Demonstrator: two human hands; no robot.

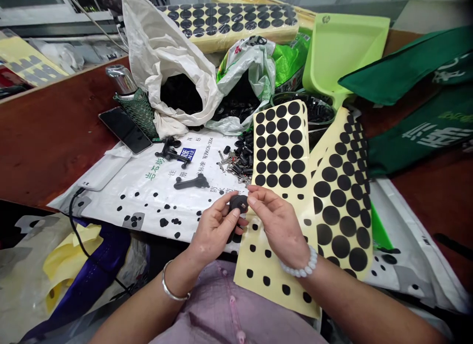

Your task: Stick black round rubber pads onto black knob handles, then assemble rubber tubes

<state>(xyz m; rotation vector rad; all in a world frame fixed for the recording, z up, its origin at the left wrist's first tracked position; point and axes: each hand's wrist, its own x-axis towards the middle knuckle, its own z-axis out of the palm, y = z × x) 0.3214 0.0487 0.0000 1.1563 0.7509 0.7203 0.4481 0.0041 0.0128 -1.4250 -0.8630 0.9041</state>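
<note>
Black part (pixel 237 203) at fingertips of both hands (pixel 214 229), near dotted yellow sheet (pixel 277 132).

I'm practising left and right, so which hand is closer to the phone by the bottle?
Left. The left hand is below and to the right of the phone in the picture; the right hand is farther right, past the left one.

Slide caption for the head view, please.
Left hand holds a black part, right hand at its edge, beside yellow sheets of black dots.
</note>
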